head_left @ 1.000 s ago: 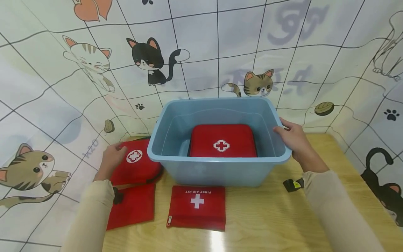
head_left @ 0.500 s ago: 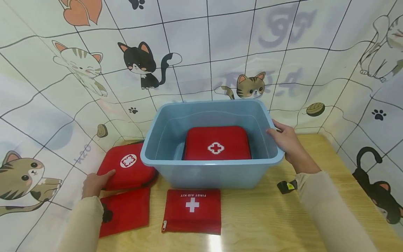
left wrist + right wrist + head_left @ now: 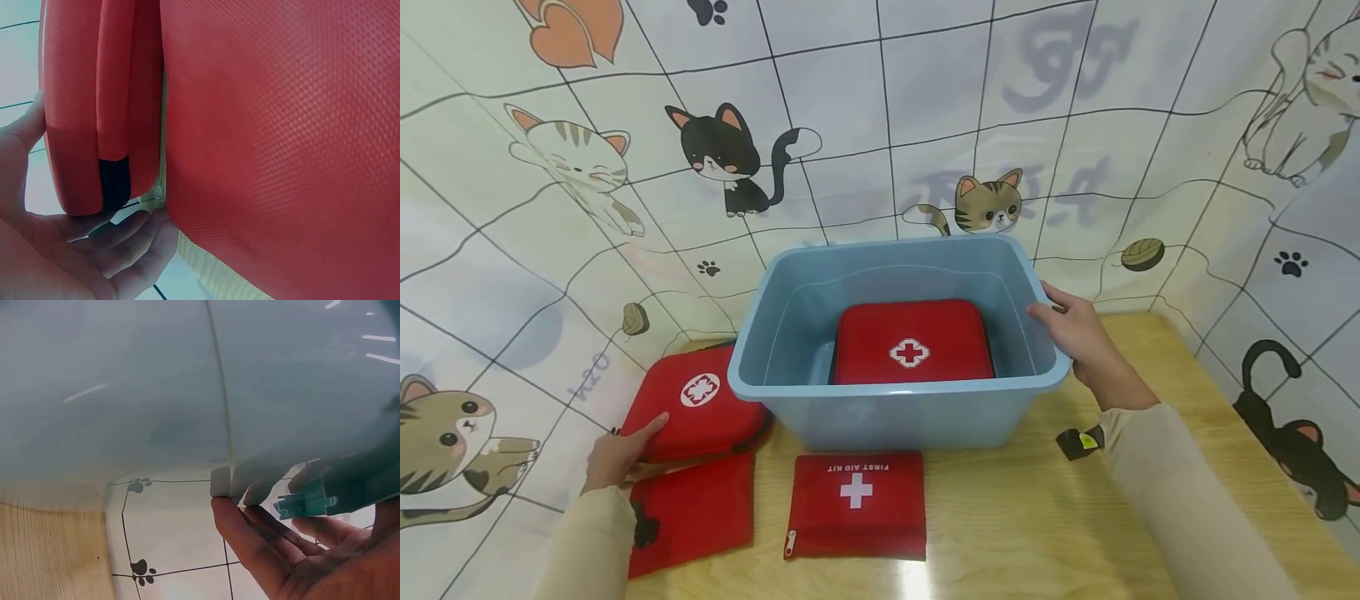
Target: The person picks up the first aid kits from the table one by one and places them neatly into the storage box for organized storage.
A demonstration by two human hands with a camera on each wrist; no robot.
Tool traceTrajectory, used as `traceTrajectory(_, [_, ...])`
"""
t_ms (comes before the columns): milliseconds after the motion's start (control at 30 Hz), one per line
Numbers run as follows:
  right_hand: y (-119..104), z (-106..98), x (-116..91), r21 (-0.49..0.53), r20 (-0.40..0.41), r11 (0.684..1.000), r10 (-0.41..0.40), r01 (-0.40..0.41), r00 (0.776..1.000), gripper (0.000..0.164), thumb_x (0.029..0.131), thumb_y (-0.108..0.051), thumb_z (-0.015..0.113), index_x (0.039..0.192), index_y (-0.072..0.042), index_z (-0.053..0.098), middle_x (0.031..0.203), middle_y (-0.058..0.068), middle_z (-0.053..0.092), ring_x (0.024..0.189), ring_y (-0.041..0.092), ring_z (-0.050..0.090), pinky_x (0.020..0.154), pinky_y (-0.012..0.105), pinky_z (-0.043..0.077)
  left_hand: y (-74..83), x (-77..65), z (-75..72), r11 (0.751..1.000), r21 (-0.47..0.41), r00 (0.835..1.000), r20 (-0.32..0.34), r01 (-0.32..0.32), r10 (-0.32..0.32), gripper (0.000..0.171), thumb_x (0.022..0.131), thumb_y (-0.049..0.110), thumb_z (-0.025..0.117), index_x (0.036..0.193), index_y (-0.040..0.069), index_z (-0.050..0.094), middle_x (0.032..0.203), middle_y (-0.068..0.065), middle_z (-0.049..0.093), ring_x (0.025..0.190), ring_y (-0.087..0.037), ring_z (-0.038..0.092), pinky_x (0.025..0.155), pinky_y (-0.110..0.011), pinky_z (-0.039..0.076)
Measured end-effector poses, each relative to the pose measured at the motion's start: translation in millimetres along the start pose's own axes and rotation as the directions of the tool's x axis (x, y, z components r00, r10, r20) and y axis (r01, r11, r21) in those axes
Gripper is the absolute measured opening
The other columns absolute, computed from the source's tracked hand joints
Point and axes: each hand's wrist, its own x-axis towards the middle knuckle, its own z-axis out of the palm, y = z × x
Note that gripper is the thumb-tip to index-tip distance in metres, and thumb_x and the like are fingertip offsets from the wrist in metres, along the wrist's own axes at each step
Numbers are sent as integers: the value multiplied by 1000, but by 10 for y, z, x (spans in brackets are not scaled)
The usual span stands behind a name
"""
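Observation:
A light blue plastic tub (image 3: 910, 417) stands at the back of the table. Inside it lies a red first-aid case (image 3: 910, 321) with a white-edged cross badge. My right hand (image 3: 1078, 333) grips the tub's right rim, thumb on the inner side and fingers outside; the right wrist view shows those fingers (image 3: 250, 531) against the outer wall. Left of the tub is another red first-aid case (image 3: 700, 417) with a round white emblem. My left hand (image 3: 613, 457) holds its near left corner, thumb on top, fingers (image 3: 125, 244) at its side and lower edge.
A flat red pouch (image 3: 707, 521) lies in front of the left case, partly under my left wrist. A red first-aid pouch (image 3: 856, 508) with a white cross and zip lies before the tub. Cat-printed cloth walls (image 3: 850, 108) close off the back and both sides.
My left hand has moved from the left case's outer side toward its near corner and taken hold there. My right hand stays on the tub's rim. The head view has shifted slightly.

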Motion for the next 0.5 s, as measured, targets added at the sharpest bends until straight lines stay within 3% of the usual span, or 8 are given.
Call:
traceTrajectory(300, [-20,-6,-10,9,0,1000,14,-14,1000,63,103,-24,46,159,-19,17,158,25,28,135,49,38,101,65,39,-8,109,0,1000,-12,1000,7,26,-26,123,79,78,57,140,-22,19,132,-37,38,115,-53,43,97,-60,47])
traceTrajectory(500, [-12,5,-22,1,-4,1000,17,-17,1000,64,103,-25,46,159,-19,17,158,25,28,134,48,39,102,65,39,-4,82,-12,1000,2,1000,-1,15,-15,119,82,74,58,139,-23,20,132,-38,37,115,-52,43,95,-58,49])
